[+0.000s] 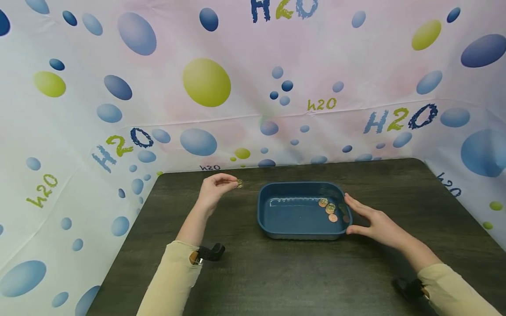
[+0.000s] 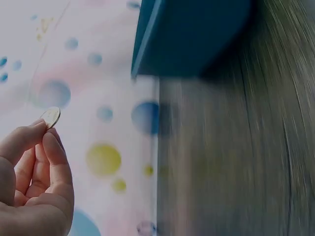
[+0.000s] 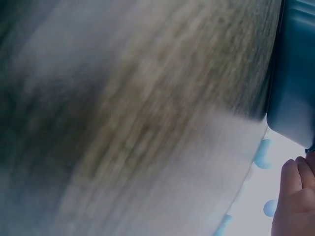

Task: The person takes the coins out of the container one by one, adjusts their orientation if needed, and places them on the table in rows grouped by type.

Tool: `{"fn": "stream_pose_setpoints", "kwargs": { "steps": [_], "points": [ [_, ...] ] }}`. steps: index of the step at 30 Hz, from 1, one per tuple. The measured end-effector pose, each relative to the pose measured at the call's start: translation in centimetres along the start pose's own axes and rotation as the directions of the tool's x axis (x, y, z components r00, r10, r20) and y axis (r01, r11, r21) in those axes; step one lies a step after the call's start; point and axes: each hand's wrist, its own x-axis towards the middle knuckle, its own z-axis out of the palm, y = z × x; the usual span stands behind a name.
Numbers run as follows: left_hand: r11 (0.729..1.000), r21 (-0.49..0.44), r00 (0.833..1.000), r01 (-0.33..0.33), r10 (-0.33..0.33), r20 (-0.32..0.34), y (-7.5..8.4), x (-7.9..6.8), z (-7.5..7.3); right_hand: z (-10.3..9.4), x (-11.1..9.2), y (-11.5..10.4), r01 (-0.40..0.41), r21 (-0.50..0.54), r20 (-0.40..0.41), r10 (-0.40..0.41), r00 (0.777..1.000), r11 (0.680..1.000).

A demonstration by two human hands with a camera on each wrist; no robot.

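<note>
My left hand point(image 1: 213, 191) is raised left of the blue tray, pinching a gold-coloured coin point(image 1: 239, 183) between thumb and fingertips. In the left wrist view the coin point(image 2: 51, 117) stands on edge, its lower part hidden by the fingers. The blue rectangular tray point(image 1: 300, 235) sits on the table, with several copper and gold coins point(image 1: 330, 208) lying toward its right end. Against the tray's right wall rests my right hand point(image 1: 375, 224), fingers and thumb fairly straight and spread along the outside. The right wrist view shows only part of this hand point(image 3: 298, 196), beside the tray's side point(image 3: 295, 88).
A dark wood-grain table point(image 1: 253, 276) extends on all sides of the tray. Behind and beside it hangs a white backdrop point(image 1: 166, 87) with blue and green dots and H2O lettering. Black wrist straps point(image 1: 211, 252) sit over both pale yellow sleeves.
</note>
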Motion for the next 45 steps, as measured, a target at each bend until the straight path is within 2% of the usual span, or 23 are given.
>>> {"fn": "stream_pose_setpoints", "kwargs": {
  "steps": [6, 10, 15, 30, 37, 40, 45],
  "points": [
    [0.995, 0.085, 0.996, 0.055, -0.049, -0.075, -1.1, -0.8, -3.7, -0.2, 0.0, -0.1, -0.01, 0.001, 0.006, 0.01, 1.0, 1.0],
    [0.991, 0.095, 0.99, 0.09, -0.078, -0.122, -1.8, -0.9, -5.2, -0.2, 0.0, 0.0, -0.005, 0.005, 0.001, 0.005, 1.0, 1.0],
    [0.985, 0.107, 0.98, 0.138, -0.12, -0.159, -2.9, -1.0, -6.5, -0.2, 0.0, 0.1, 0.004, 0.001, -0.004, -0.004, 1.0, 1.0],
    [0.953, 0.155, 0.956, 0.261, -0.233, -0.179, -7.0, -1.4, -8.3, -0.2, 0.1, 0.0, 0.006, -0.004, -0.004, -0.006, 1.0, 1.0],
    [0.944, 0.149, 0.945, 0.293, -0.262, -0.197, -7.8, -1.4, -8.2, -0.2, 0.1, 0.1, 0.003, 0.0, -0.001, -0.003, 1.0, 1.0],
    [0.936, 0.187, 0.944, 0.298, -0.26, -0.202, -8.0, -1.5, -8.1, -0.1, 0.1, 0.1, 0.002, 0.002, 0.004, -0.002, 1.0, 1.0],
    [0.907, 0.303, 0.949, 0.293, -0.236, -0.211, -8.1, -1.7, -7.9, -0.1, 0.1, 0.1, 0.003, -0.001, 0.004, -0.003, 1.0, 1.0]
  ]
}}
